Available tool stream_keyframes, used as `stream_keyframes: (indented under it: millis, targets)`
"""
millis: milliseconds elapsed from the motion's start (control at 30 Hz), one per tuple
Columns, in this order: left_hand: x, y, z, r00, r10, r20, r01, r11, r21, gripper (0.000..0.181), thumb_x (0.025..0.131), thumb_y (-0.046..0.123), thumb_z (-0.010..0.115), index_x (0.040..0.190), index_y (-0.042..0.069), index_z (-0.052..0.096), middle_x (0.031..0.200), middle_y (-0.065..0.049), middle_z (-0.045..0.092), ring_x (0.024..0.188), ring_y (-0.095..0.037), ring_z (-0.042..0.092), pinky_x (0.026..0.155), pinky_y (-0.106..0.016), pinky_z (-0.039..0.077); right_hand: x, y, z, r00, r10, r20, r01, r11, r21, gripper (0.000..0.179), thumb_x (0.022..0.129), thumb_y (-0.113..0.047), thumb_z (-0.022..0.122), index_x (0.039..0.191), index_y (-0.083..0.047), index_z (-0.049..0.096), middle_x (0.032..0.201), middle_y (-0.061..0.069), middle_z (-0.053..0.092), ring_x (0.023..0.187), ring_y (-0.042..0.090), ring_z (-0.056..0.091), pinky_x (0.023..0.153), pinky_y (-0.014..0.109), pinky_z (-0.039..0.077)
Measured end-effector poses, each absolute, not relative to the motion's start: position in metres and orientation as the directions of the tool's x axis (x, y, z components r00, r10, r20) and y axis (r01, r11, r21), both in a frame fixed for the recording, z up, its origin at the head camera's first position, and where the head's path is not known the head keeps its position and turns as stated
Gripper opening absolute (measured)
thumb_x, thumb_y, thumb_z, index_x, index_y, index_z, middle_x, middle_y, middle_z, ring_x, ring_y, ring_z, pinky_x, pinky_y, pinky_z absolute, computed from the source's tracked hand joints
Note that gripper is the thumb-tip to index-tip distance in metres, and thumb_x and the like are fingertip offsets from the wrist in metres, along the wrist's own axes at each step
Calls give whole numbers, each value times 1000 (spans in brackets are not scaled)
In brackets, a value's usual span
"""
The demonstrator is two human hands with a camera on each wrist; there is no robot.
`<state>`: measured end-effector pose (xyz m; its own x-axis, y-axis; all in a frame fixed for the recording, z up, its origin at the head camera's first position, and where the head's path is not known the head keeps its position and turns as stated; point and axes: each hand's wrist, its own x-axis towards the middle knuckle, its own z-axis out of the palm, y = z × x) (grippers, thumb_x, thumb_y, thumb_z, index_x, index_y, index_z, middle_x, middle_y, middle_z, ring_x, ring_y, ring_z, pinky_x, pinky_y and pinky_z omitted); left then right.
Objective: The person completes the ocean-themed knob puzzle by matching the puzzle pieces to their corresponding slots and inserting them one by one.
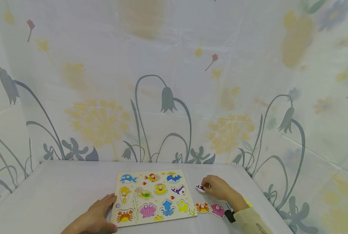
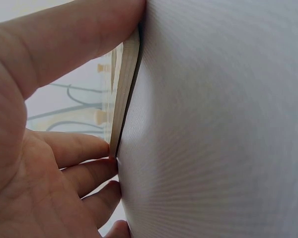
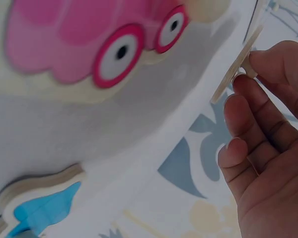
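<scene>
A wooden peg-puzzle board point(image 1: 159, 199) with sea-animal pictures lies on the table. My left hand point(image 1: 96, 213) rests against its left side, with fingertips at the left edge and thumb by the near corner. In the left wrist view the fingers point(image 2: 84, 173) lie fairly straight along the board's edge point(image 2: 123, 99). To the right of the board, my right hand point(image 1: 218, 188) pinches a purple-and-white shark-like puzzle piece point(image 1: 200, 188) by its knob. The right wrist view shows this piece point(image 3: 233, 72) edge-on between thumb and fingers. A matching purple picture point(image 1: 178, 190) is on the board.
Right of the board lie a crab piece point(image 1: 202, 208), a pink shell piece point(image 1: 218, 210) and a blue piece point(image 3: 47, 208), partly under the right forearm. A yellow piece point(image 1: 248, 203) shows beyond the arm. Knobbed pieces sit in the board's upper rows. A flowered curtain stands behind.
</scene>
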<state>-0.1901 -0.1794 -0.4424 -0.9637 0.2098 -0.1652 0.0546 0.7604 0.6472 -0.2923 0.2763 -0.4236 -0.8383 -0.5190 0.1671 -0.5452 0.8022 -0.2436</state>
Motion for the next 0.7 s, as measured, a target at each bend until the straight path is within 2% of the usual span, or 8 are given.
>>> stream_keyframes:
  millis: [700]
  targets:
    - [-188, -179, -440, -963, 224, -148, 73, 749, 658, 102, 53, 29, 90, 136, -7, 44, 145, -31, 34, 133, -56, 23, 107, -69, 15, -290, 227, -413, -834, -541, 103, -549, 800, -243, 8, 85, -11, 67, 91, -16, 70, 79, -13, 53, 71, 7, 48, 67, 25, 49]
